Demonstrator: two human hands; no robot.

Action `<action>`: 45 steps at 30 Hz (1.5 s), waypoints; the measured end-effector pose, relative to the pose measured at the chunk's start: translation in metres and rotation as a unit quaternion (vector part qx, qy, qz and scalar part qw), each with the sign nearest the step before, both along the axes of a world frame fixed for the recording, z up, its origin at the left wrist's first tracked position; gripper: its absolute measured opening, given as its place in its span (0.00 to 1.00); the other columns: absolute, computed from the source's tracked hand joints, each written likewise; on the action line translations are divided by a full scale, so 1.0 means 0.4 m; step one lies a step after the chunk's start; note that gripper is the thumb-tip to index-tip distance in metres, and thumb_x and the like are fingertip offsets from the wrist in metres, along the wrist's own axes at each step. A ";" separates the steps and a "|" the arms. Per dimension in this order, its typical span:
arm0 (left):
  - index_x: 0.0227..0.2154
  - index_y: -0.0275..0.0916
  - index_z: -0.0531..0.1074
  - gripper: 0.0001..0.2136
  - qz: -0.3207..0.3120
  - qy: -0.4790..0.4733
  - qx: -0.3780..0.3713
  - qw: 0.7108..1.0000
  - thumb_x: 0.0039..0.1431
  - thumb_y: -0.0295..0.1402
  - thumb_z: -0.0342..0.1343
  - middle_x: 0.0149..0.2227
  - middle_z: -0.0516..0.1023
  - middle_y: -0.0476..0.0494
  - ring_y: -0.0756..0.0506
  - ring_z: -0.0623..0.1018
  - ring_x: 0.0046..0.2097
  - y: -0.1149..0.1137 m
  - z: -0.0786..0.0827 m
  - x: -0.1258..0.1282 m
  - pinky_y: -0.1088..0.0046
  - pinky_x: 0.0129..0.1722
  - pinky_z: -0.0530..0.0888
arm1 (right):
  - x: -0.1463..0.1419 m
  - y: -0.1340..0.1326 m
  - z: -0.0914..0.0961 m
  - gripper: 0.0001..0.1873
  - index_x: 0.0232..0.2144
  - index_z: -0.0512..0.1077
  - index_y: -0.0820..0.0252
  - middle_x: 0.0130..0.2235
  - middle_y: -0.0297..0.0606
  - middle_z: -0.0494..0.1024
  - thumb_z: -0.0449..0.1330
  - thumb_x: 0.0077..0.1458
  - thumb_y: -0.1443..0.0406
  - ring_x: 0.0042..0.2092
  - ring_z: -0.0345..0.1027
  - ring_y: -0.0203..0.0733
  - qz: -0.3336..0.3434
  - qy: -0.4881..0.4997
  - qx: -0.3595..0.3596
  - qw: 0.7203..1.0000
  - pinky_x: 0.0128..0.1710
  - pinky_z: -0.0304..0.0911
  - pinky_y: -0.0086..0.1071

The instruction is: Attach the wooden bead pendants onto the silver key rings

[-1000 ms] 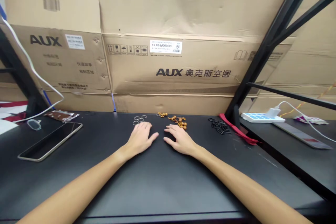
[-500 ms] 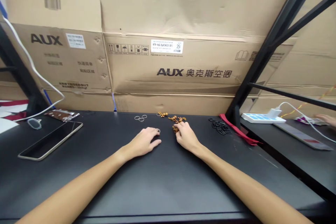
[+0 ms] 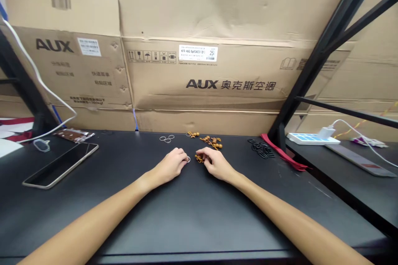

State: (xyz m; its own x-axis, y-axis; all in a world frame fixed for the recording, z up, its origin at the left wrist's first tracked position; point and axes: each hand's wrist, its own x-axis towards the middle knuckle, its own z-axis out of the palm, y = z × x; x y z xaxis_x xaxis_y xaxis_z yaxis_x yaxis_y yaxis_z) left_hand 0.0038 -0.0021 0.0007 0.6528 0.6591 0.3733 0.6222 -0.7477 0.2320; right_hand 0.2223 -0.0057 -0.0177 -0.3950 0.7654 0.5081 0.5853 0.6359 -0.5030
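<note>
Carton (image 3: 199, 78), upper centre: printed AUX, label KFR-46G. My left grip (image 3: 169, 166) clamped on metal ring (image 3: 188, 159); right grip (image 3: 217, 164) over wooden beads (image 3: 199, 158), closure unclear.

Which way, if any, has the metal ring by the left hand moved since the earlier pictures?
Yes: the metal ring has come toward the person, away from the black table's far edge, out of its group, to the fingertips of the left hand.

A single thin metal ring (image 3: 188, 159) and a small cluster of brown wooden beads (image 3: 199, 158), just apart.
</note>
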 end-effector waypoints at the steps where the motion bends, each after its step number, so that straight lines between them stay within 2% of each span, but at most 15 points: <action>1: 0.34 0.38 0.72 0.09 0.000 0.005 0.001 1.000 0.62 0.26 0.47 0.36 0.73 0.43 0.45 0.70 0.40 0.000 0.001 0.000 0.68 0.44 0.69 | 0.000 0.001 0.000 0.18 0.41 0.71 0.62 0.35 0.40 0.75 0.50 0.50 0.76 0.33 0.67 0.37 0.000 0.003 -0.005 1.000 0.36 0.65 0.32; 5: 0.35 0.38 0.72 0.09 0.002 0.015 0.010 1.000 0.63 0.27 0.47 0.37 0.73 0.43 0.45 0.70 0.40 -0.004 0.005 -0.003 0.68 0.43 0.69 | -0.002 0.001 0.000 0.15 0.41 0.71 0.62 0.32 0.37 0.74 0.52 0.51 0.74 0.28 0.64 0.35 0.007 0.016 -0.030 0.999 0.30 0.63 0.29; 12: 0.37 0.40 0.74 0.09 0.001 0.001 0.022 1.000 0.63 0.30 0.48 0.38 0.71 0.44 0.45 0.70 0.42 -0.001 0.003 -0.011 0.68 0.44 0.68 | 0.004 0.003 -0.002 0.13 0.40 0.72 0.60 0.36 0.39 0.74 0.55 0.52 0.72 0.31 0.65 0.36 0.025 0.000 0.009 1.000 0.33 0.64 0.31; 17: 0.37 0.40 0.74 0.08 0.010 0.002 0.021 1.000 0.62 0.30 0.49 0.39 0.72 0.44 0.45 0.70 0.42 0.005 -0.003 -0.015 0.67 0.45 0.67 | 0.002 -0.001 -0.001 0.17 0.45 0.70 0.60 0.36 0.39 0.75 0.54 0.52 0.72 0.31 0.65 0.36 0.029 -0.003 0.009 1.000 0.35 0.64 0.32; 23: 0.36 0.39 0.73 0.08 0.024 0.027 0.027 0.999 0.62 0.30 0.49 0.38 0.73 0.45 0.44 0.70 0.41 0.002 0.003 -0.013 0.66 0.43 0.67 | -0.001 -0.010 0.007 0.23 0.49 0.66 0.58 0.43 0.40 0.75 0.50 0.51 0.75 0.33 0.67 0.36 0.039 0.007 0.013 0.999 0.36 0.64 0.31; 28: 0.34 0.39 0.73 0.07 0.029 0.029 0.030 0.999 0.62 0.30 0.49 0.37 0.74 0.46 0.45 0.70 0.41 0.004 0.002 -0.012 0.67 0.42 0.66 | -0.001 -0.005 0.002 0.11 0.41 0.68 0.59 0.36 0.38 0.73 0.57 0.52 0.66 0.36 0.66 0.39 -0.035 -0.008 0.033 0.999 0.39 0.64 0.34; 31: 0.34 0.39 0.73 0.07 0.027 0.027 0.031 0.999 0.62 0.30 0.49 0.37 0.74 0.45 0.45 0.70 0.40 0.002 0.002 -0.012 0.67 0.42 0.66 | -0.002 -0.002 -0.002 0.10 0.35 0.67 0.58 0.35 0.37 0.72 0.61 0.50 0.61 0.37 0.66 0.40 -0.056 -0.024 0.033 0.998 0.40 0.64 0.35; 36: 0.34 0.39 0.72 0.07 0.027 0.027 0.028 0.999 0.62 0.30 0.49 0.37 0.74 0.45 0.45 0.71 0.40 0.000 0.005 -0.011 0.67 0.42 0.66 | -0.001 -0.003 0.002 0.04 0.32 0.68 0.58 0.36 0.37 0.72 0.59 0.51 0.66 0.38 0.66 0.40 -0.040 -0.049 0.041 0.997 0.41 0.63 0.34; 39: 0.34 0.39 0.72 0.07 0.026 0.028 0.028 0.999 0.62 0.30 0.49 0.37 0.74 0.45 0.45 0.71 0.41 0.000 0.006 -0.011 0.67 0.43 0.66 | 0.001 -0.006 0.005 0.08 0.35 0.70 0.57 0.38 0.37 0.72 0.56 0.52 0.70 0.41 0.66 0.40 -0.022 -0.053 0.045 0.997 0.44 0.63 0.35; 41: 0.34 0.40 0.72 0.07 0.023 0.031 0.027 0.999 0.62 0.30 0.49 0.37 0.74 0.46 0.45 0.70 0.40 0.000 0.008 -0.011 0.67 0.42 0.66 | 0.001 -0.008 0.006 0.09 0.36 0.71 0.57 0.39 0.38 0.72 0.55 0.52 0.70 0.41 0.66 0.40 -0.016 -0.054 0.045 0.997 0.44 0.63 0.35; 45: 0.32 0.39 0.71 0.08 0.019 0.047 0.034 0.998 0.63 0.30 0.48 0.36 0.73 0.46 0.45 0.70 0.39 0.002 0.010 -0.011 0.68 0.40 0.65 | -0.001 -0.012 0.008 0.04 0.33 0.70 0.57 0.36 0.37 0.72 0.56 0.53 0.69 0.40 0.65 0.40 -0.011 -0.052 0.055 0.997 0.43 0.63 0.35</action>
